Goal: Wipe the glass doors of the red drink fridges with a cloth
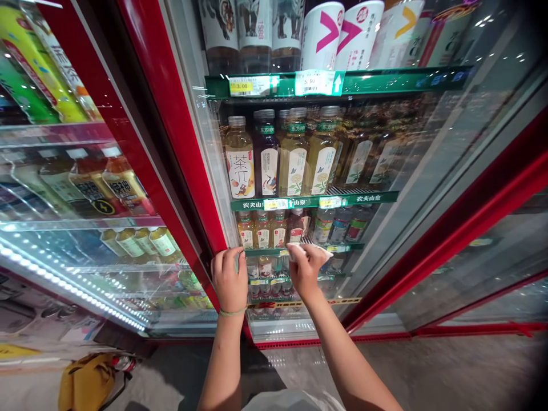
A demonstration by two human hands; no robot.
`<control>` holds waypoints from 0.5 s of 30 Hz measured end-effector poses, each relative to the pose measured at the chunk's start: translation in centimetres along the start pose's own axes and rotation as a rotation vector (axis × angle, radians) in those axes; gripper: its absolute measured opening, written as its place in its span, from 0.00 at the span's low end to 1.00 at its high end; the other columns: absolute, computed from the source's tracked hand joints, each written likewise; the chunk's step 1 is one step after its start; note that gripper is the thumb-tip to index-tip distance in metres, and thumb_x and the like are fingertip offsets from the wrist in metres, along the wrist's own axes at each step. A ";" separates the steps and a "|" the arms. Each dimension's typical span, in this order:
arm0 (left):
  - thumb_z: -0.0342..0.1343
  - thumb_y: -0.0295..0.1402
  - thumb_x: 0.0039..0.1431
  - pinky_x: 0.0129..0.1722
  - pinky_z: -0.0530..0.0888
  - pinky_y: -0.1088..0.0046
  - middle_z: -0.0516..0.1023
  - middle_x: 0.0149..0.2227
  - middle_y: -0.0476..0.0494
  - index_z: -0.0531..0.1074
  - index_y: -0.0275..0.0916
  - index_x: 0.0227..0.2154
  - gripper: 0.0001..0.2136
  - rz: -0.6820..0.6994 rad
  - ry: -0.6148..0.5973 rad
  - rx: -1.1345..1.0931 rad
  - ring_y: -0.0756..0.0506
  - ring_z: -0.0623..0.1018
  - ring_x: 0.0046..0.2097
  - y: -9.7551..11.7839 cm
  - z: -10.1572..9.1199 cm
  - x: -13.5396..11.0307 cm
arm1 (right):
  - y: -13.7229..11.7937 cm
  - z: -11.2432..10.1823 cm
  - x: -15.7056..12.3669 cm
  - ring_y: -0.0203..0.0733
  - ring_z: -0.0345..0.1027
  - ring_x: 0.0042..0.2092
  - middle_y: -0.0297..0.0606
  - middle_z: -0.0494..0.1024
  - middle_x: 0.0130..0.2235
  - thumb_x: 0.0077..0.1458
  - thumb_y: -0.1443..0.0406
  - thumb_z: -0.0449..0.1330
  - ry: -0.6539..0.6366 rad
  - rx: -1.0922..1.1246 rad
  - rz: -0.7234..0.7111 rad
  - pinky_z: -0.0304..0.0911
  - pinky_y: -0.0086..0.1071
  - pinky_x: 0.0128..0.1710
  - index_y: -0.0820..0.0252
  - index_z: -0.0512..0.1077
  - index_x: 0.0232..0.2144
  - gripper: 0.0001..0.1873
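I stand at a drinks fridge with its red-framed glass door (428, 240) swung open to the right. My left hand (230, 279) rests with curled fingers against the fridge's inner left frame (201, 148), holding nothing I can make out. My right hand (305, 268) is closed on a white cloth (319, 250) pressed near a green shelf edge (342, 248) low in the fridge. Rows of tea bottles (295, 154) stand on the shelf above, small bottles (274, 228) just behind my hands.
A second fridge (85, 188) with a closed glass door stands at the left, full of bottles. Price tags (317, 83) hang on the upper green shelf rail. A yellow bag (88, 382) lies on the grey floor at lower left.
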State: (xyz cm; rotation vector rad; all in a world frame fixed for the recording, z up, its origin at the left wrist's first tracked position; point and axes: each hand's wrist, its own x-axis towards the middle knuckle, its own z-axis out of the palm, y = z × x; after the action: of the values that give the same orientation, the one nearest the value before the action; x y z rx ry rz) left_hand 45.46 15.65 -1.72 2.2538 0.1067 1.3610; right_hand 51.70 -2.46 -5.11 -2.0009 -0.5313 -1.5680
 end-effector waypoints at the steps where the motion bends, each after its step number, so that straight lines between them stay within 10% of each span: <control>1: 0.55 0.35 0.69 0.50 0.73 0.63 0.77 0.41 0.42 0.77 0.42 0.43 0.07 -0.002 0.000 -0.007 0.43 0.76 0.45 -0.2 -0.1 0.1 | -0.3 0.3 0.1 0.44 0.63 0.47 0.39 0.69 0.45 0.59 0.73 0.57 0.049 -0.011 0.065 0.59 0.39 0.48 0.48 0.72 0.53 0.22; 8: 0.54 0.35 0.69 0.46 0.74 0.66 0.76 0.38 0.45 0.76 0.42 0.42 0.06 0.001 -0.076 -0.078 0.46 0.76 0.40 -1.8 -0.6 0.5 | -2.6 1.7 -0.8 0.40 0.65 0.45 0.34 0.73 0.44 0.61 0.70 0.62 -0.082 0.030 -0.141 0.60 0.37 0.49 0.43 0.74 0.52 0.19; 15: 0.55 0.36 0.69 0.43 0.75 0.68 0.75 0.35 0.47 0.75 0.42 0.41 0.06 -0.027 -0.119 -0.122 0.47 0.77 0.37 -3.3 -0.8 0.5 | -4.5 2.5 -0.6 0.43 0.65 0.49 0.38 0.68 0.47 0.61 0.70 0.61 0.044 0.046 0.097 0.61 0.40 0.50 0.41 0.75 0.54 0.23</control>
State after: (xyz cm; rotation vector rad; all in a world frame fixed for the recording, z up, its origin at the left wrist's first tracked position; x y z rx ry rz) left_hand 45.60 19.01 -2.56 2.2165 0.0124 1.1831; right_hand 50.69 2.57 -5.39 -1.9250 -0.4425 -1.5240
